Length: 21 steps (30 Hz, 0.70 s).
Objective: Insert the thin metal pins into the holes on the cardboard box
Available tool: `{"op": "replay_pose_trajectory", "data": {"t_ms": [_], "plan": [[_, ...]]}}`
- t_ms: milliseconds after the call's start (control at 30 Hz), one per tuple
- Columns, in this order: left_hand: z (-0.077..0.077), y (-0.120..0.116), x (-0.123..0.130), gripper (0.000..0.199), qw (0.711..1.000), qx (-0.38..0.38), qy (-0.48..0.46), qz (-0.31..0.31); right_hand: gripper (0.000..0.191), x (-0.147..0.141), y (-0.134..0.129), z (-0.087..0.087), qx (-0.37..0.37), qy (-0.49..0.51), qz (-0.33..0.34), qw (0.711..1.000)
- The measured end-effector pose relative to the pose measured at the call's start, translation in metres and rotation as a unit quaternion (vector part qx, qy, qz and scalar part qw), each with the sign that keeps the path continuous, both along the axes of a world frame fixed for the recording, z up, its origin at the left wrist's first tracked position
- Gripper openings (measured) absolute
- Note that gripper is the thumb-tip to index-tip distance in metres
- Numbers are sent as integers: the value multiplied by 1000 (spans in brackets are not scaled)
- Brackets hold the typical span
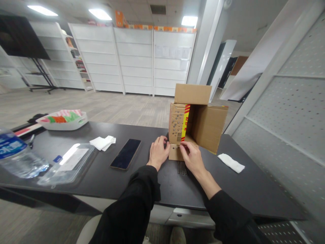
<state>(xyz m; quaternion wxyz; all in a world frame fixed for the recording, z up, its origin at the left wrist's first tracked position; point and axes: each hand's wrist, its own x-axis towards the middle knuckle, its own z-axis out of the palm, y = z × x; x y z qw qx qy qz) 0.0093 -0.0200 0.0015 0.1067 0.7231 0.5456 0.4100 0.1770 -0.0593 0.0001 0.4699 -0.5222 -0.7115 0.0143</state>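
A cardboard box (177, 122) stands on the dark table with its mouth facing sideways and its flaps spread. Many small grey round dots, like nail or screw heads, mark its printed side. My left hand (158, 152) lies against the box's lower left edge, fingers loosely bent, thumb apart from the index finger. At the lower flap (175, 154), which has a few small holes, the thumb and fingertips of my right hand (192, 156) are pinched together; what they hold is too small to make out. Several thin dark nails or screws (182, 167) lie side by side just below the flap.
Left of my hands lie a phone (126, 154), folded white tissues (103, 143), a clear plastic case (69, 164) and a water bottle (19, 157). A white basket (63, 125) stands farther back. Another tissue (231, 163) lies right. A perforated panel (286, 112) borders the table's right side.
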Motion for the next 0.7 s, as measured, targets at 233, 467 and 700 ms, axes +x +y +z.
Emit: {"op": "replay_pose_trajectory", "data": {"t_ms": [233,467,700], "plan": [[1,0,0,11,1000,-4,-3,-2,18,0,-3,1,1,-3,-8,1000],[-1,0,0,12,1000,-2,-1,-2,16,3,-13,5,-13,-55,8,998],[-1,0,-1,12,1000,-6,2,-6,15,13,-44,9,-75,-154,87,981]]}}
